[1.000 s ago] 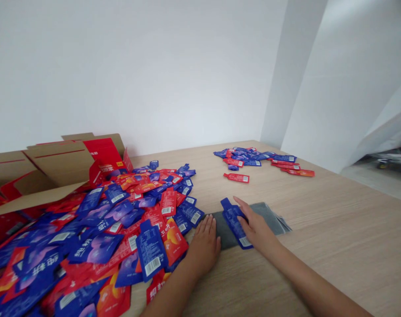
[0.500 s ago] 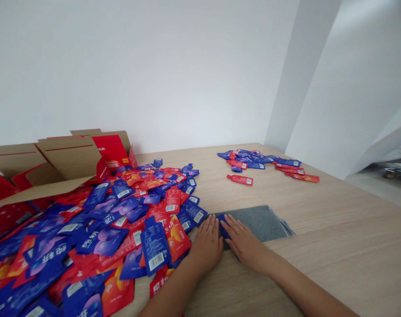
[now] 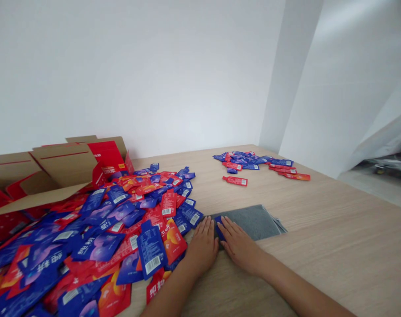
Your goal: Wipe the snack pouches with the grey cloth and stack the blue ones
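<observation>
Blue pouch [image 3: 218, 230] mostly under R hand [image 3: 239, 247], on grey cloth [image 3: 255, 221], 3 o'clock of L hand [image 3: 203, 247]; both hands' fingers flat, no grip seen; prob. light, floppy, slick, so pinch by edge.

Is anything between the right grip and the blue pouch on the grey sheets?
Nothing visible: the right grip lies over the blue pouch, hiding much of it. The left grip rests close on its left, not between them.
</observation>
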`<action>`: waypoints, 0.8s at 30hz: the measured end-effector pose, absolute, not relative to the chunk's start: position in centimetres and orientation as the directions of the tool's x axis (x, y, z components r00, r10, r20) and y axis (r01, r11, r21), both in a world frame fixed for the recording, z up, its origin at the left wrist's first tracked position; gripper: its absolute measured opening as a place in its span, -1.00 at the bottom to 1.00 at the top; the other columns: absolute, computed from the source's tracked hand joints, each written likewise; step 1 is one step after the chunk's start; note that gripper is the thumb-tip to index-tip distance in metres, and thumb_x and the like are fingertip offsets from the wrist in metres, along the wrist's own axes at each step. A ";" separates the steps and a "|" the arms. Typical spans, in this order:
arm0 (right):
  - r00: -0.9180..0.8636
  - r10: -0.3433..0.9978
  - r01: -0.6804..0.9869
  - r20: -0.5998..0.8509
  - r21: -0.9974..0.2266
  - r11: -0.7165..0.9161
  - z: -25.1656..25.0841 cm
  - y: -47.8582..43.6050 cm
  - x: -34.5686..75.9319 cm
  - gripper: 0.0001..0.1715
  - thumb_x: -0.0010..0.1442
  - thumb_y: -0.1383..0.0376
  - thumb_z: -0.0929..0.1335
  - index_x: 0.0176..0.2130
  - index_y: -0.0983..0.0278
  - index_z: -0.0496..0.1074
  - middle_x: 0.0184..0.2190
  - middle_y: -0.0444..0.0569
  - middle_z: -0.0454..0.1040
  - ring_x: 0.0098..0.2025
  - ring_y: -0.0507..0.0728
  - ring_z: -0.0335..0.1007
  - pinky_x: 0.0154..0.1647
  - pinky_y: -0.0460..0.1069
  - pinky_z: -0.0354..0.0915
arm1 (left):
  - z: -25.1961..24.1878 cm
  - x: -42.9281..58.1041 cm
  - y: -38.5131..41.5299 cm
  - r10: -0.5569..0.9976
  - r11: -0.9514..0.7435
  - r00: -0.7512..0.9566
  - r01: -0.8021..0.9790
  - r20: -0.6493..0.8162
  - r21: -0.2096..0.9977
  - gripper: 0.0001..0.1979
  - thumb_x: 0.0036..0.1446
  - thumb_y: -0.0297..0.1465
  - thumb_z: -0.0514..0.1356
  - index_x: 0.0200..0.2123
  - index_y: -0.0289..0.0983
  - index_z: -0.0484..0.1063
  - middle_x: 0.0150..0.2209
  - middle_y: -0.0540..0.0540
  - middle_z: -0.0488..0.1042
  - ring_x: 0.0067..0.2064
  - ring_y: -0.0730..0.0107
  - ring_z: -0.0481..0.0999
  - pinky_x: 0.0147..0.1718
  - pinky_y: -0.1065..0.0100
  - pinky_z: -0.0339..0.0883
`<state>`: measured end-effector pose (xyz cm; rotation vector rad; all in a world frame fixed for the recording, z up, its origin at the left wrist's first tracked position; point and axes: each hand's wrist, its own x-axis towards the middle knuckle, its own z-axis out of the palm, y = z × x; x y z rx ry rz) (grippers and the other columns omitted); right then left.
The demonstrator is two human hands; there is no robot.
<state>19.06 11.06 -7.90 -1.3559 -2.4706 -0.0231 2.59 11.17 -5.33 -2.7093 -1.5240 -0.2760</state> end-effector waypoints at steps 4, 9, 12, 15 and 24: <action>-0.497 0.835 0.835 0.238 -0.133 0.535 -7.3 10.9 18.9 -0.41 0.23 0.27 0.17 0.21 0.42 0.11 0.23 0.20 0.05 0.27 0.26 -0.08 0.21 0.16 0.03 | -5.3 2.5 11.2 0.845 -0.526 0.513 0.848 0.151 0.061 -0.48 0.15 -0.44 -0.07 0.16 -0.55 0.10 0.21 -0.38 0.09 0.23 0.11 0.05 0.15 0.12 0.05; -0.477 0.845 0.847 0.242 -0.131 0.516 -6.8 12.0 18.7 -0.43 0.23 0.30 0.17 0.19 0.46 0.13 0.23 0.22 0.04 0.27 0.24 -0.08 0.21 0.15 0.04 | -5.4 2.5 11.3 0.845 -0.526 0.511 0.848 0.158 0.072 -0.49 0.17 -0.42 -0.08 0.16 -0.55 0.10 0.20 -0.38 0.10 0.24 0.11 0.05 0.15 0.10 0.05; -0.472 0.845 0.848 0.253 -0.133 0.513 -6.7 12.2 18.7 -0.43 0.23 0.29 0.17 0.19 0.46 0.13 0.23 0.23 0.05 0.27 0.24 -0.08 0.21 0.15 0.04 | -5.4 2.5 11.3 0.842 -0.530 0.512 0.844 0.170 0.081 -0.49 0.18 -0.41 -0.09 0.16 -0.53 0.11 0.21 -0.37 0.10 0.24 0.13 0.05 0.15 0.10 0.05; -0.455 0.860 0.861 0.232 -0.133 0.491 -6.2 11.7 18.8 -0.40 0.22 0.23 0.20 0.18 0.46 0.15 0.23 0.25 0.04 0.26 0.28 -0.07 0.20 0.17 0.05 | -5.3 2.5 11.2 0.847 -0.523 0.507 0.849 0.159 0.081 -0.49 0.17 -0.42 -0.10 0.16 -0.54 0.10 0.21 -0.37 0.09 0.24 0.13 0.04 0.16 0.10 0.04; -0.293 0.951 0.954 0.096 -0.032 0.298 -2.9 10.2 18.5 -0.49 0.08 0.43 0.22 0.04 0.52 0.34 0.01 0.36 0.36 0.03 0.33 0.31 0.00 0.12 0.27 | -5.3 2.5 10.9 0.860 -0.507 0.483 0.849 0.166 0.151 -0.49 0.21 -0.35 -0.11 0.18 -0.50 0.10 0.22 -0.30 0.08 0.25 0.19 0.01 0.19 0.18 -0.04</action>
